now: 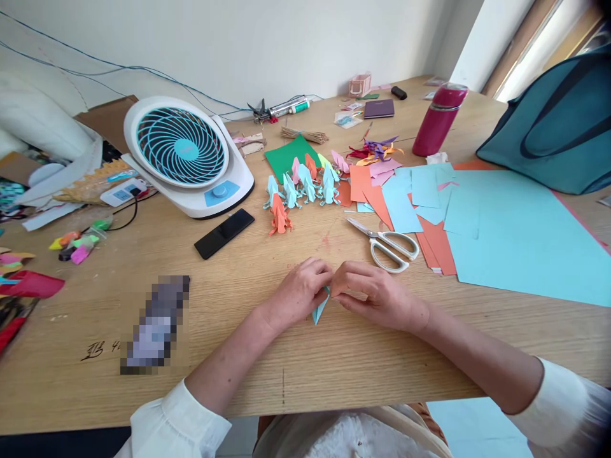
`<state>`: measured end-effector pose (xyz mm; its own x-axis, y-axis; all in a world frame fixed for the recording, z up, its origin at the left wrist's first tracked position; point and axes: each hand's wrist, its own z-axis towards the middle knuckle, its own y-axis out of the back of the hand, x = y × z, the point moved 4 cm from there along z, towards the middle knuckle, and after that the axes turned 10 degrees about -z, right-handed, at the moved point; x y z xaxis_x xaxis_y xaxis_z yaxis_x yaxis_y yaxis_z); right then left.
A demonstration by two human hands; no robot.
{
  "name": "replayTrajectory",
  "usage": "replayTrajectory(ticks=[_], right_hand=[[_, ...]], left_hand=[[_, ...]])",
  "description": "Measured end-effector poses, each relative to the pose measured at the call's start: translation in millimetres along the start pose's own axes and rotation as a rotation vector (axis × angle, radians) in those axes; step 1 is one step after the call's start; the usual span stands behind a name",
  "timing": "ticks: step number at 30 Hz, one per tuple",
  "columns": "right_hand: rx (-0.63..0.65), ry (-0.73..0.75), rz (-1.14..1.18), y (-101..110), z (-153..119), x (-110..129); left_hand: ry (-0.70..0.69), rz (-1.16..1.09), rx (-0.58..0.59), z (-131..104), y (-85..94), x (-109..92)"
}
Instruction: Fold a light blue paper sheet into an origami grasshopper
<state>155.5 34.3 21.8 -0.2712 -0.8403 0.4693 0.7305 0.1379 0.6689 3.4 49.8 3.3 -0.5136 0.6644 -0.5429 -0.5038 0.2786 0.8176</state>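
Note:
Both of my hands meet over a small light-blue folded paper piece (321, 308) near the front middle of the wooden table (229, 331). My left hand (303, 289) pinches its left side, and my right hand (370, 292) pinches its right side. The paper's pointed tip sticks out below my fingers; the rest is hidden under them. Just beyond my hands lie white-handled scissors (389, 245). Farther back stands a cluster of finished folded paper figures (305, 187) in light blue, orange and pink.
Sheets of light-blue paper (515, 235) and orange paper (434, 245) cover the right side. A white and blue desk fan (184, 152), a black phone (224, 233), a magenta bottle (436, 121), a teal bag (558, 127) and green paper (289, 156) stand around.

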Motion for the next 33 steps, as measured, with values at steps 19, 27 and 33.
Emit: replayTrajectory(ticks=[19, 27, 33], right_hand=[[0.118, -0.109, -0.153, -15, -6, -14], [0.180, -0.139, -0.156, -16, -10, -22], [0.208, -0.111, -0.164, -18, -10, -22]], left_hand=[[0.082, -0.025, -0.057, 2, 5.3, 0], [0.180, 0.002, -0.115, -4, -2.8, -8], [0.161, -0.023, -0.003, -9, -0.9, -8]])
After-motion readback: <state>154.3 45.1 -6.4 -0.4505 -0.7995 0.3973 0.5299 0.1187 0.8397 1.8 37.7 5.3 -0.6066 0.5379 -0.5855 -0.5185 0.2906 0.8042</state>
